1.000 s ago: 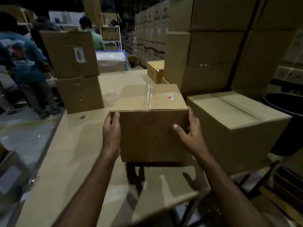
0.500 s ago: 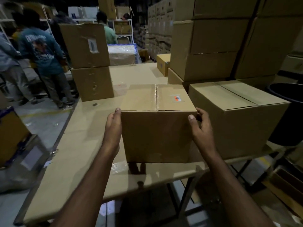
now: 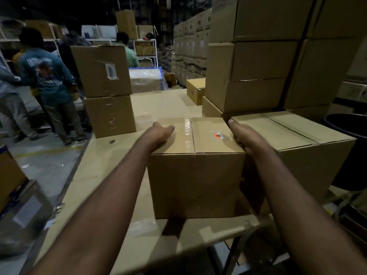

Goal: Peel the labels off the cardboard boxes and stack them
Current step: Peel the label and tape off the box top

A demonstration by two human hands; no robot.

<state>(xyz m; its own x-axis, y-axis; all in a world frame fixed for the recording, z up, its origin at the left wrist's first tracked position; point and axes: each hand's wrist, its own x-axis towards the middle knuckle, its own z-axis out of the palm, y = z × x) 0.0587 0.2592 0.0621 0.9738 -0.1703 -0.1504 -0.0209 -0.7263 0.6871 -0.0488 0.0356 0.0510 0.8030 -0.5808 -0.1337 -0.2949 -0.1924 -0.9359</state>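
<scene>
Both hands, left hand (image 3: 161, 133) and right hand (image 3: 241, 135), clasp the taped brown cardboard box (image 3: 195, 169) atop the cardboard-covered desk (image 3: 111, 187); its small orange-and-white label (image 3: 218, 135) looks unpeeled; stacking now would likely bury it.

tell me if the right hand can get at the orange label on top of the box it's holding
Probably yes. The orange label lies uncovered on the box top, just beside the right hand, with nothing over it. That hand grips the box's right edge, though, so it would have to let go first while the left hand steadies.
</scene>
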